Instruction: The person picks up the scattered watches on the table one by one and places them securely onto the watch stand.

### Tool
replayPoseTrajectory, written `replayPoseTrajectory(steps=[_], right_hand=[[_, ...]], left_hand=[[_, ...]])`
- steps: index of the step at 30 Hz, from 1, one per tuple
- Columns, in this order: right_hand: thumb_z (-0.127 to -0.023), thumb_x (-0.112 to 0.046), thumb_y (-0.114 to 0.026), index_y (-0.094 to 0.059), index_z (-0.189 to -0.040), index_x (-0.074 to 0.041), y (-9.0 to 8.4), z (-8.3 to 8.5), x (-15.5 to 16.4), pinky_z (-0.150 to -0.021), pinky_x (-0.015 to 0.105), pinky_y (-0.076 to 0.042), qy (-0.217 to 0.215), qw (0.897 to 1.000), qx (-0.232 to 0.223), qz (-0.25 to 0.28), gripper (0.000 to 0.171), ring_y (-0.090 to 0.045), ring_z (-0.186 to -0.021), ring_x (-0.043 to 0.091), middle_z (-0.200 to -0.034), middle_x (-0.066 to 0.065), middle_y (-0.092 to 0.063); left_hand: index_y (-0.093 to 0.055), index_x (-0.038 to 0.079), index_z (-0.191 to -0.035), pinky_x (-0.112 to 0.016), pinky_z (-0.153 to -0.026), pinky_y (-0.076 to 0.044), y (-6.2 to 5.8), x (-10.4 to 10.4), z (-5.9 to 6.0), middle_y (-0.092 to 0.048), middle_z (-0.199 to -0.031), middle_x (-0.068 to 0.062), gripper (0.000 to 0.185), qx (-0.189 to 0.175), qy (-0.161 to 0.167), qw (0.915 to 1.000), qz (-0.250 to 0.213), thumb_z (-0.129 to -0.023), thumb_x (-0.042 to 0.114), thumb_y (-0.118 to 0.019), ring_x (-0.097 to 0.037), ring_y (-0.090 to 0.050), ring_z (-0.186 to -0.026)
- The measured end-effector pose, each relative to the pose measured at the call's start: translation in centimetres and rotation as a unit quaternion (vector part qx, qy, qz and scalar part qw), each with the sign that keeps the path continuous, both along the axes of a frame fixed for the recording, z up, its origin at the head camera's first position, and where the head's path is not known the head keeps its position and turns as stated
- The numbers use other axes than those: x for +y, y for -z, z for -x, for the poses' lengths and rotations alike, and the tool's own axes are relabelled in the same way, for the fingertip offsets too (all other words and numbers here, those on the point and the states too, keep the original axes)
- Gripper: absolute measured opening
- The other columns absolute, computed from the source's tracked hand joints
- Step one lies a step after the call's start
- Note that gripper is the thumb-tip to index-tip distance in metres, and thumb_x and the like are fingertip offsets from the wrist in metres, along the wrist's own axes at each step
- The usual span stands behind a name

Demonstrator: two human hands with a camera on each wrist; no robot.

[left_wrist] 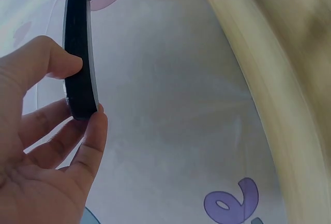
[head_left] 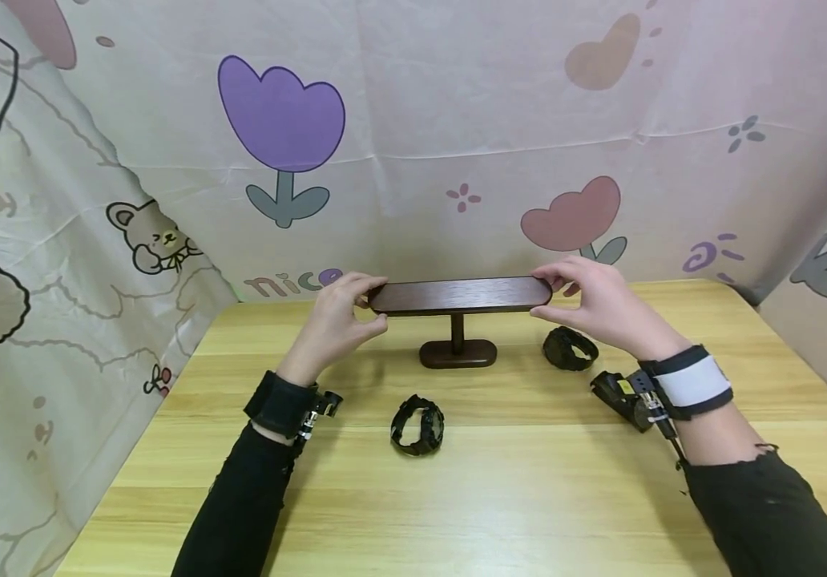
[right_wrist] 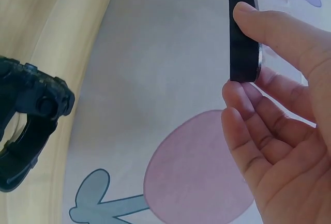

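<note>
Head view, dark stand (head_left: 460, 296), left hand (head_left: 334, 320), right hand (head_left: 607, 306) pinching opposite ends

The stand (head_left: 460, 296) is a deep brown, fine grain running along its top. Just in front of it I see a black watch (head_left: 432, 429), and to its right another black watch (head_left: 558, 349). Beneath it, the table (head_left: 514, 497) is yellowish wood with streaky bands. Behind it hangs a whitish cloth (head_left: 421, 96) printed with a purple tulip (head_left: 284, 120) and pinkish hearts.
</note>
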State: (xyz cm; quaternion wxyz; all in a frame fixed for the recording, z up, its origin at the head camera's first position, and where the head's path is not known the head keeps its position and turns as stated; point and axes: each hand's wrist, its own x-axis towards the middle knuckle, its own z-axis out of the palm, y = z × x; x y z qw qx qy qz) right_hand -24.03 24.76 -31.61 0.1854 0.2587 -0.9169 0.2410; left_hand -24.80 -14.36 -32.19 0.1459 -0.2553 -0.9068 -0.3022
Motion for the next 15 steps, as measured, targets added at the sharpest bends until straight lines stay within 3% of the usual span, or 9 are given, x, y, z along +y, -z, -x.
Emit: replayPoseTrajectory(steps=[15], right_hand=[[-0.086, -0.015, -0.091, -0.073, -0.133, -0.004, 0.63, -0.78, 0.74, -0.095, 0.051, -0.057, 0.027, 0.999, -0.005, 0.023, 0.051, -0.07, -0.105, 0.03, -0.111, 0.011, -0.073]], left_hand=[[-0.067, 0.0, -0.142, -0.046, -0.096, -0.062, 0.33, 0.76, 0.3, -0.069, -0.135, -0.019, 0.056, 0.012, 0.022, 0.9995, -0.017, -0.087, 0.005, -0.078, -0.033, -0.071, -0.109]])
